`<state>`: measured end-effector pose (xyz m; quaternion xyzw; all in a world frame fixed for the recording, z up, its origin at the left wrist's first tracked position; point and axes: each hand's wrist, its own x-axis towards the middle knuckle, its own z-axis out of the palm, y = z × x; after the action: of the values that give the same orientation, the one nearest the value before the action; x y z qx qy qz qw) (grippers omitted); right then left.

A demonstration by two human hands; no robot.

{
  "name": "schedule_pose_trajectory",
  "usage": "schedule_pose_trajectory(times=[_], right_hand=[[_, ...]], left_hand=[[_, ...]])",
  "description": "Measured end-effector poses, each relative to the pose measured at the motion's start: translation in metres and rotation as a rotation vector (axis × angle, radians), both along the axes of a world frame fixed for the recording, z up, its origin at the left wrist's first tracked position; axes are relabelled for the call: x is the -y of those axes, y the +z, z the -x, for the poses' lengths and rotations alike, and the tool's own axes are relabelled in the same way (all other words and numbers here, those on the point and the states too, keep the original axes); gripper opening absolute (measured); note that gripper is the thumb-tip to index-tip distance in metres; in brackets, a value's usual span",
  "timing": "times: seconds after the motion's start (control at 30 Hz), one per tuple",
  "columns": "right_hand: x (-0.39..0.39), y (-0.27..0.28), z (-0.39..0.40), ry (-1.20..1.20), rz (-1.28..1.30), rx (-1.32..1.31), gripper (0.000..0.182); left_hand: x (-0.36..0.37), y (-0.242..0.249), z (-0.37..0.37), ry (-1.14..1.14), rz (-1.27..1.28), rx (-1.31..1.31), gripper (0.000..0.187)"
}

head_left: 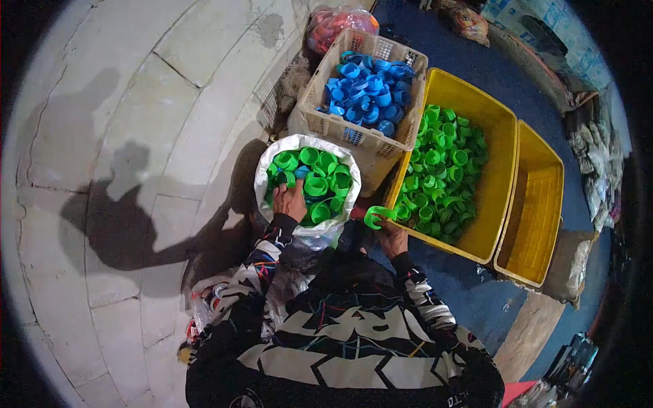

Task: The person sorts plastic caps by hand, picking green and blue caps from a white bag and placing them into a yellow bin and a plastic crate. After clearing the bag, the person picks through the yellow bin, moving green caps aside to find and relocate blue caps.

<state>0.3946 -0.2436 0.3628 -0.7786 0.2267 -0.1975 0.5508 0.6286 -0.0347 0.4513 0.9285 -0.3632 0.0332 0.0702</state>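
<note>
A white sack (261,180) full of green plastic caps (316,185) stands in front of me, a few blue ones among them. My left hand (290,202) reaches into it, its fingers bent around a green cap (286,178), the fingertips partly hidden. My right hand (394,241) holds a bright green C-shaped plastic ring (371,219) at the near corner of the yellow tub (500,156). Inside that tub lie many green ring-like pieces (442,170). Something red (358,213) shows beside the ring, too small to make out.
A beige crate (323,124) of blue plastic pieces (371,88) stands behind the sack. Another yellow tub (537,204) is at the right. A bag of red pieces (337,28) lies at the back. A pale block wall (129,231) rises along the left.
</note>
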Motion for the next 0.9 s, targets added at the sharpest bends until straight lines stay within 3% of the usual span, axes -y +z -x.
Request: schedule_pose_trajectory(times=[0.07,0.17,0.23,0.3,0.43,0.57,0.67,0.73,0.8,0.87,0.9], right_hand=[[0.002,0.003,0.009,0.065,0.075,-0.065,0.02],[0.002,0.01,0.01,0.0,-0.251,-0.145,0.023],[0.003,0.023,0.009,-0.034,-0.308,-0.114,0.025],[0.004,0.042,0.009,-0.053,-0.323,-0.11,0.027],[0.004,0.06,0.008,-0.081,-0.384,-0.083,0.033],[0.0,0.061,0.009,-0.101,-0.446,-0.084,0.034],[-0.002,0.057,0.009,-0.075,-0.382,-0.105,0.035],[0.0,0.033,0.01,-0.039,-0.184,-0.125,0.033],[0.002,0.04,0.01,-0.039,-0.068,-0.167,0.031],[-0.008,0.088,0.001,-0.07,-0.037,-0.233,0.029],[-0.011,0.079,-0.002,-0.117,0.106,-0.095,0.026]], left_hand=[[0.006,0.014,0.003,-0.025,-0.03,0.027,0.047],[0.011,-0.013,-0.005,-0.042,-0.112,-0.074,0.039],[0.017,-0.029,-0.008,-0.03,-0.129,-0.171,0.032],[0.015,-0.046,-0.01,-0.047,-0.162,-0.11,0.027],[0.009,-0.044,-0.006,-0.052,-0.019,-0.022,0.014],[0.005,-0.026,-0.004,-0.043,-0.074,-0.05,0.009],[-0.001,-0.014,0.004,-0.043,0.048,0.029,0.009],[-0.001,-0.003,0.01,-0.034,0.146,0.0,0.009],[0.004,0.016,0.023,-0.008,0.274,0.01,0.008],[0.013,0.031,0.037,-0.006,0.351,-0.024,0.008],[0.02,0.035,0.043,-0.015,0.365,-0.06,0.009]])
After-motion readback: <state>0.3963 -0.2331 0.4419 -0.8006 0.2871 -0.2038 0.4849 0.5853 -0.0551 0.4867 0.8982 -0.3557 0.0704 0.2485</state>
